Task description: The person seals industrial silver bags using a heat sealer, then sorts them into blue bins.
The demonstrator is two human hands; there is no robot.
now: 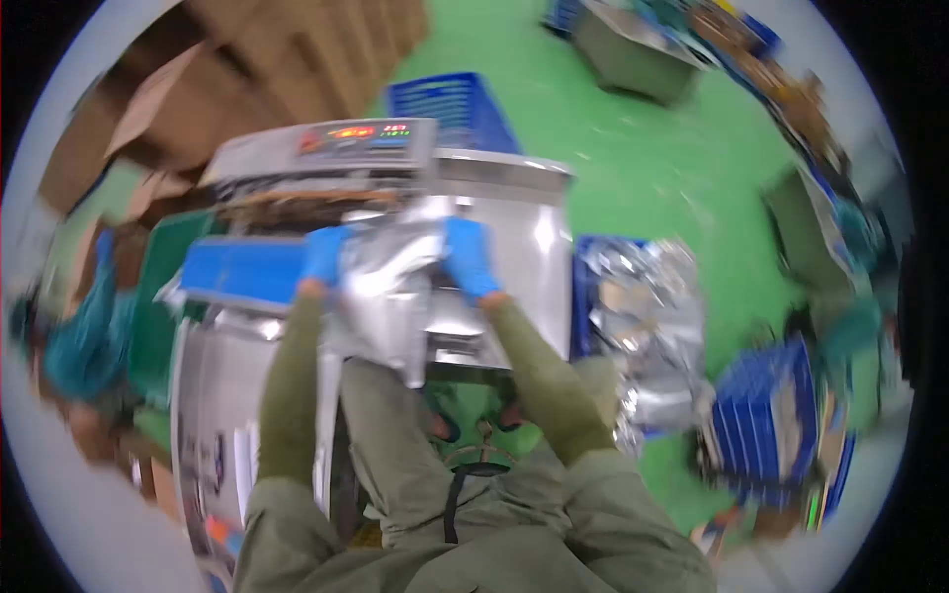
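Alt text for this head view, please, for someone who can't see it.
A person's left hand and right hand, blue-gloved, hold a silver bag before a machine with a lit display. At right, more silver bags sit in a blue crate. The picture is blurred.

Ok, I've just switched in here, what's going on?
A person's gloved left hand and right hand hold a silver bag between them, in front of a machine with a lit display. More silver packs lie off to the right. Blur hides whether the bag is sealed.
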